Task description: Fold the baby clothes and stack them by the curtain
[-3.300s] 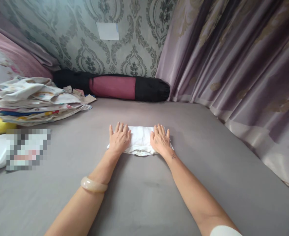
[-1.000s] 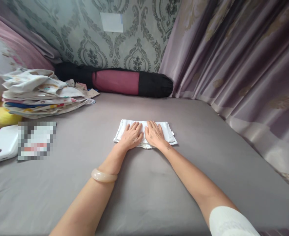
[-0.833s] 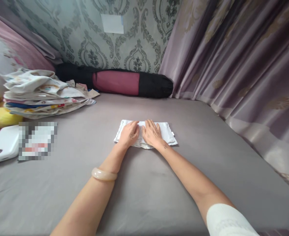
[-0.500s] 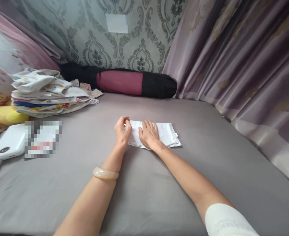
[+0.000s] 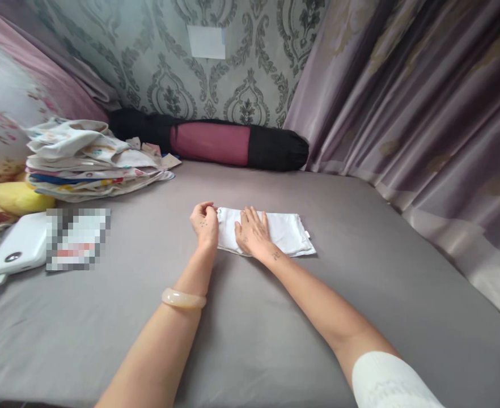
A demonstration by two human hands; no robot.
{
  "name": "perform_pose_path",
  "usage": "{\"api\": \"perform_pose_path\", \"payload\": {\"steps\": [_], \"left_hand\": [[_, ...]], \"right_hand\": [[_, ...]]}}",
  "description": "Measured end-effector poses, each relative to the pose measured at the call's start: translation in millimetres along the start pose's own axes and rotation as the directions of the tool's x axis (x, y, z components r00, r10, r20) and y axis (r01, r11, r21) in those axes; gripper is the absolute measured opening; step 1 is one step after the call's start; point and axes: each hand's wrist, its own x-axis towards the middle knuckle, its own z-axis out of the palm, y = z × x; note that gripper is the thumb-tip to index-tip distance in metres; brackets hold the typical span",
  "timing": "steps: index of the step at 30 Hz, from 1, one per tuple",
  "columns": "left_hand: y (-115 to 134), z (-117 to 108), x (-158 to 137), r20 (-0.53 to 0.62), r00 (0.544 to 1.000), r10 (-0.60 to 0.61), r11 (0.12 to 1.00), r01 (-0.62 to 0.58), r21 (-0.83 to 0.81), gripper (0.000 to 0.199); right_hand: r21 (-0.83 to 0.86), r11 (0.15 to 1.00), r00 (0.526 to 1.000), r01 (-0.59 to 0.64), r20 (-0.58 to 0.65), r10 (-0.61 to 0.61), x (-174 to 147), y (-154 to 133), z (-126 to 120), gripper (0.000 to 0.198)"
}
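Observation:
A folded white cloth [image 5: 286, 232] lies flat on the grey bedsheet, with a small white tag at its right edge. My right hand [image 5: 253, 231] rests palm down on the cloth, left of its middle, with the fingers spread. At the cloth's left edge, my left hand [image 5: 205, 225] is closed, its thumb and fingers pinched at the far left corner. The fingertips are partly hidden behind the hand. A pale bangle [image 5: 183, 298] circles my left forearm.
Stacked folded clothes [image 5: 88, 164] stand at the back left, beside a yellow plush item [image 5: 18, 197]. A white power bank [image 5: 18, 243] with a cable and a blurred flat object [image 5: 79, 239] lie in front. A black and maroon bolster bag [image 5: 210, 143] lies along the wall; curtains [image 5: 381, 102] hang right.
My left hand has shifted a little to the left, and more of the cloth's left end shows. My right hand, still flat on the cloth, has moved slightly left. The view has shifted slightly.

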Motion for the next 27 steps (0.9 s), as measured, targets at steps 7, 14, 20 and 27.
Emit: {"api": "perform_pose_path", "payload": {"steps": [7, 14, 20, 27], "left_hand": [[4, -1, -1, -0.019, 1.0, -0.015, 1.0, 0.015, -0.006, 0.022], [0, -1, 2, -0.019, 1.0, -0.01, 1.0, 0.01, 0.0, 0.022], [4, -1, 1, -0.04, 0.999, -0.02, 0.999, 0.019, -0.032, 0.02], [9, -2, 2, -0.076, 0.996, -0.036, 0.998, 0.032, -0.056, 0.019]], "right_hand": [[0.005, 1.0, 0.997, -0.004, 0.082, 0.004, 6, -11, 10, 0.058], [-0.022, 1.0, 0.994, -0.009, 0.105, 0.011, 7, -10, 11, 0.059], [-0.045, 0.999, 0.99, -0.025, 0.135, 0.031, 9, -24, 6, 0.058], [0.0, 1.0, 0.988, 0.019, 0.156, -0.018, 6, -38, 8, 0.058]]}}
